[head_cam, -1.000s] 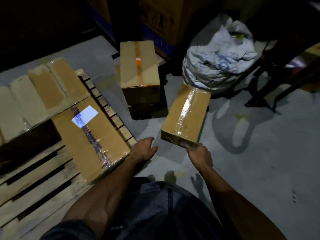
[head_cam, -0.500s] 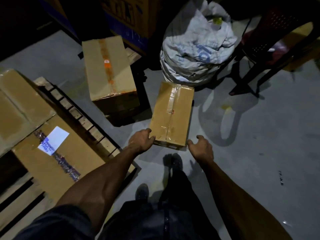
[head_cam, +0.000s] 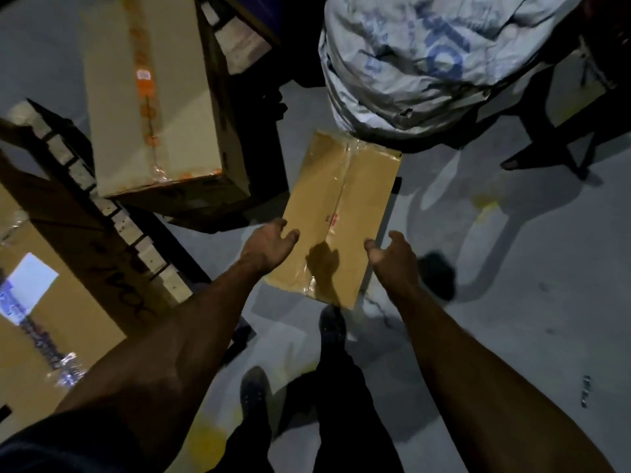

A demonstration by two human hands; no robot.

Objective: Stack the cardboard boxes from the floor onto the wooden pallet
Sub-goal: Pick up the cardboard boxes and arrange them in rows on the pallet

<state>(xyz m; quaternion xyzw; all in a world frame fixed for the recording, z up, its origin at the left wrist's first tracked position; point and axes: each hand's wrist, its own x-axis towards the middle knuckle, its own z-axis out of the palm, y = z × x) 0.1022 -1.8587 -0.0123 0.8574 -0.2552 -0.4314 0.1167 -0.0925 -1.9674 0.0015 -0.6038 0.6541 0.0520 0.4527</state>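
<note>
A small brown taped cardboard box [head_cam: 341, 213] lies on the grey floor in front of me. My left hand [head_cam: 269, 245] grips its left edge, thumb on the top face, fingers down the side. Just off the box's right edge is my right hand [head_cam: 392, 257], fingers spread and curved, thumb tip at the edge. A larger box [head_cam: 153, 97] with orange tape stands on the floor at the upper left. The wooden pallet [head_cam: 136, 233] runs along the left and carries a box with a white label [head_cam: 51, 319].
A big white sack [head_cam: 426, 63] sits right behind the small box. Dark chair legs [head_cam: 546, 148] stand at the right. My feet [head_cam: 252, 394] are below the box. Open floor lies to the right.
I have leaned closer. Both hands slid from the box's near corners forward along its two long sides, the left thumb now resting on the top.
</note>
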